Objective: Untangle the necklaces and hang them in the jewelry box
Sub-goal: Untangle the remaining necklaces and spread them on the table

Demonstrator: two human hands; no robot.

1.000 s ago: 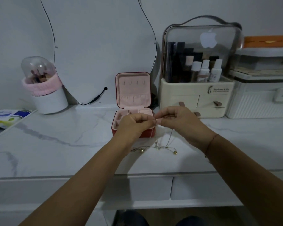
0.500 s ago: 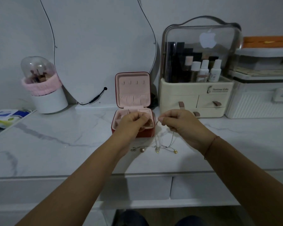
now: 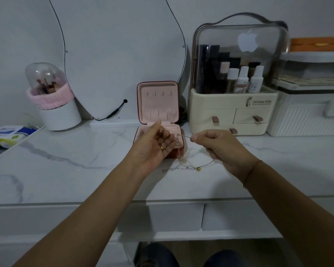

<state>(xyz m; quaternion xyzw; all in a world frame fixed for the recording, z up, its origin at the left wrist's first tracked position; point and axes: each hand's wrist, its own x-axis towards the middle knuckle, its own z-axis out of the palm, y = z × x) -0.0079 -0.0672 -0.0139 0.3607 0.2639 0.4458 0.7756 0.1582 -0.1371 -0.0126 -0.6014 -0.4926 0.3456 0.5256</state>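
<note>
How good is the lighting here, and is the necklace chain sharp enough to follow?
Head view: dim, even light; the necklace chain held between left hand and right hand is faint and slightly soft; faint shadows on the table beneath them.

I read "Serious Life" in dark letters, beside a small emblem, on the front of the cream cosmetic organizer (image 3: 220, 112). A white apple logo (image 3: 247, 41) sits on its clear lid (image 3: 216, 35). Print on the bottles (image 3: 255, 81) and blue packet (image 3: 7, 132) is unreadable.

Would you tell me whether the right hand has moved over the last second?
Yes. The right hand has drawn slightly rightward, away from the jewelry box.
</note>
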